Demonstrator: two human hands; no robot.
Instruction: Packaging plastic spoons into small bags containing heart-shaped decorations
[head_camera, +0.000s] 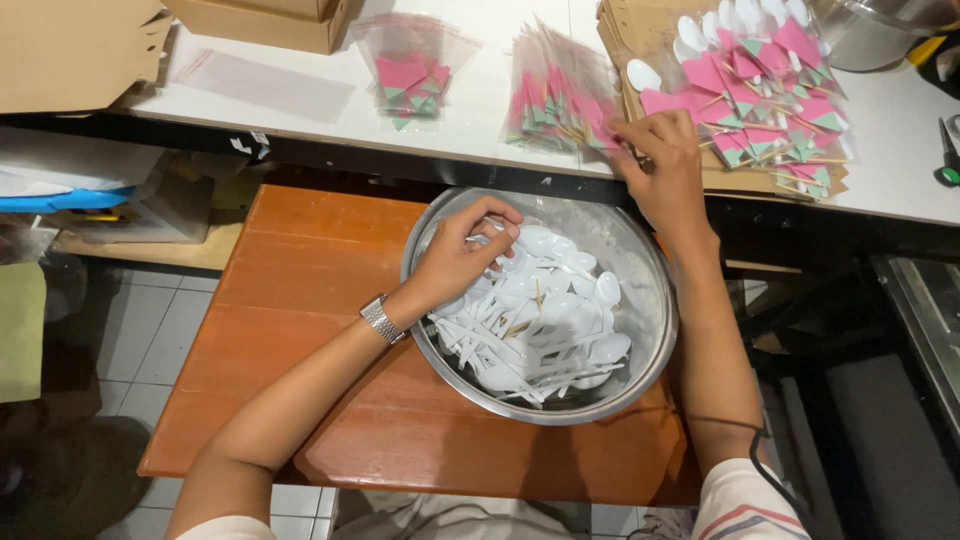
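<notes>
We've got our left hand (465, 255) down in the big steel bowl (655, 300) at the centre of the frame, fingers pinched around 1 white plastic spoon (497, 233) from the heap of white spoons (545, 325) inside. There's a metal watch (381, 319) on that wrist. The bowl sits on an orange-brown wooden worktop (300, 290) in the lower middle of the picture.

Our right hand (662, 165) is up at the edge of the white worktop (480, 110) along the top of the frame, fingertips closed on the pink and green paper picks (765, 95) spread over a brown cardboard sheet (615, 30) in the upper right; can't really tell exactly which pick it has. Loose white spoons lie on that pile too.

Left of that hand are 2 bunches of clear bags with the same pink and green bits: a fanned stack (555, 95) just beside it, and a smaller bag (412, 70) further left. Cardboard boxes (270, 20) sit in the upper left.
</notes>
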